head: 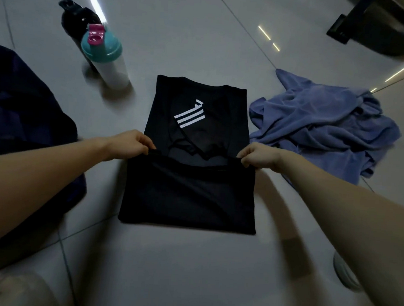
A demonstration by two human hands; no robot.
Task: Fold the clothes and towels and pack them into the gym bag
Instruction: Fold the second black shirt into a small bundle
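Both hands pinch the black shirt's near hem, left hand (pixel 131 143) and right hand (pixel 258 156), folding it; black shirt (pixel 188 192) on floor centre; blue towel (pixel 325 123) crumpled right; gym bag (pixel 20 106) left.

Left hand (pixel 130 144), right hand (pixel 259 157) and forearms (pixel 52 166) are bare.

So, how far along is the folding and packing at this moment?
Done: the black shirt has its sides folded inward. In hand: left hand and right hand pinch its near hem corners, holding them raised over the shirt. Left: the blue towel lies crumpled to the right, unfolded; shirt and towel are both outside the gym bag on the left.
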